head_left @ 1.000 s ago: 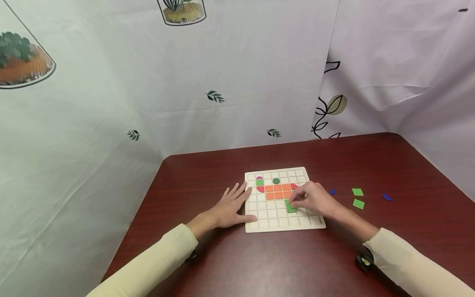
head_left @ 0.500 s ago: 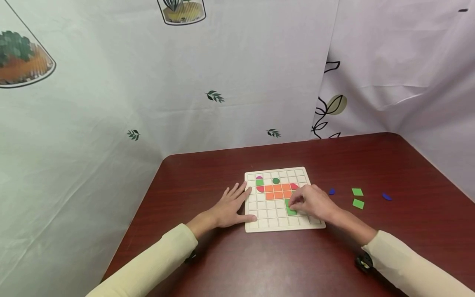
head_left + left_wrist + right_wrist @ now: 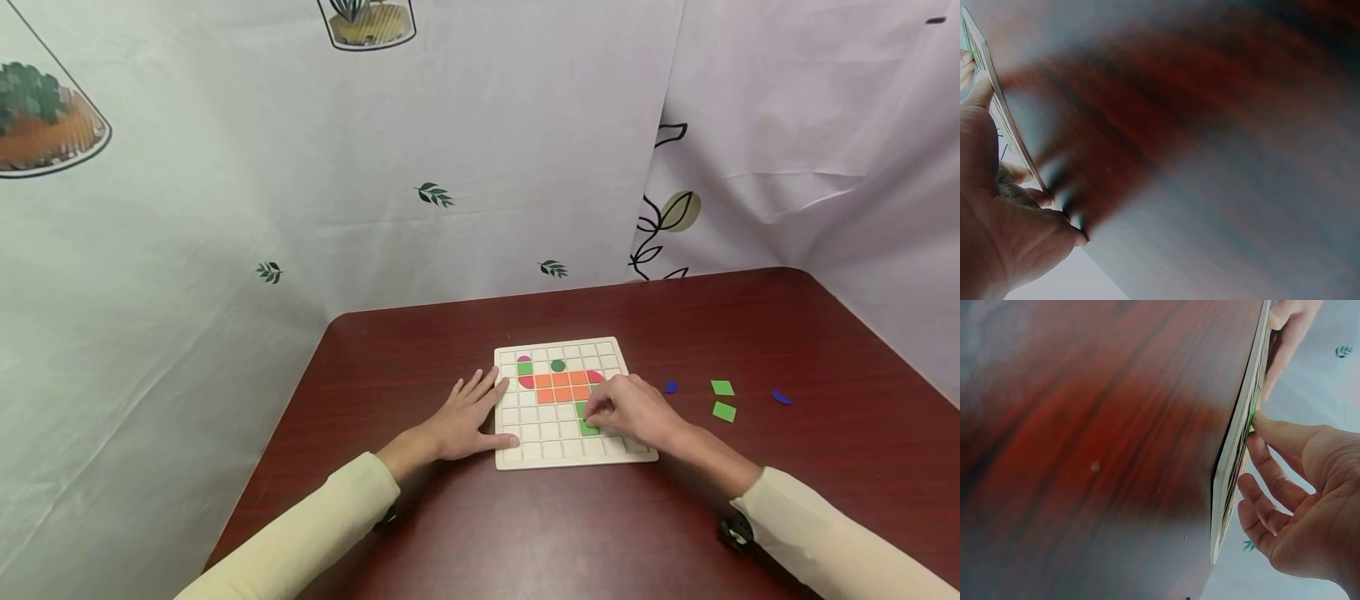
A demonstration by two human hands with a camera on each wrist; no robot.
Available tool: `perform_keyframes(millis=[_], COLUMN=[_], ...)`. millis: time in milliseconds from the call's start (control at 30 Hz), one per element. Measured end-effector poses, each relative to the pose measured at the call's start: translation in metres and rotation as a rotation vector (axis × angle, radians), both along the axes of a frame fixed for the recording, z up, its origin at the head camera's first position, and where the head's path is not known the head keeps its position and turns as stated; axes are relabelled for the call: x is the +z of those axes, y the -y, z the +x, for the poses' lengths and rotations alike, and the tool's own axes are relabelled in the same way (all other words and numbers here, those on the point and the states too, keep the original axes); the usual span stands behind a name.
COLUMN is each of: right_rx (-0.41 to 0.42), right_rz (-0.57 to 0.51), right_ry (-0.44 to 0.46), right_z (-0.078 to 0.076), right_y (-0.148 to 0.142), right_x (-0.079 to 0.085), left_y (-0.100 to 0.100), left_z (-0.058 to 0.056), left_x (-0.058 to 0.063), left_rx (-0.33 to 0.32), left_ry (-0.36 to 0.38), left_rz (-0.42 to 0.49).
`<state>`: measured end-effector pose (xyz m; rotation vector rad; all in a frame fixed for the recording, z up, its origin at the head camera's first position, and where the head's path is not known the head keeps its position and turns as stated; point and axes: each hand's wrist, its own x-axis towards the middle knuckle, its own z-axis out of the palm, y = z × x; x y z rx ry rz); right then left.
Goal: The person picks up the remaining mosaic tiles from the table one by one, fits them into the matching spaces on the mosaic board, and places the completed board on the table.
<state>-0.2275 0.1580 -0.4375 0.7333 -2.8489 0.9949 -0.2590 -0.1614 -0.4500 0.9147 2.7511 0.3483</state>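
Observation:
A cream grid board (image 3: pixel 528 432) lies on the table in the head view. My left hand (image 3: pixel 459 425) rests along its left side, fingers spread and thumb over the near-left corner area. Over the right half, my right hand (image 3: pixel 633 407) pinches a green square tile (image 3: pixel 589 429) with thumb and fingertips, at the board's surface. Orange square tiles (image 3: pixel 562 387) fill a block mid-board, with red rounded tiles (image 3: pixel 527 382) at its ends. A dark green round tile (image 3: pixel 558 366) sits above them. In the right wrist view, the thumb (image 3: pixel 1282 432) meets the green edge.
To the right of the board lie two loose green square tiles, one farther (image 3: pixel 722 387) and one nearer tile (image 3: pixel 724 412). Two blue pieces flank them, a left piece (image 3: pixel 671 387) and a right piece (image 3: pixel 782 397). A printed white cloth (image 3: pixel 480 233) hangs behind the dark red table (image 3: pixel 420 333).
My right hand has shifted slightly toward me with the green square tile, then held nearly still. The left blue piece shows more fully. My left hand stays in place.

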Motion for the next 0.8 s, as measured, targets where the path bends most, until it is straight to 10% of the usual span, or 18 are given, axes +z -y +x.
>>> perform_keyframes(millis=[800], right_rx=[-0.047], right_rz=[-0.075], right_ry=[-0.066], right_z=[-0.015], right_y=[-0.017], right_x=[0.022], left_y=[0.0], left_z=[0.001], left_x=[0.0], left_rx=[-0.002], left_ry=[-0.005], left_rz=[0.001])
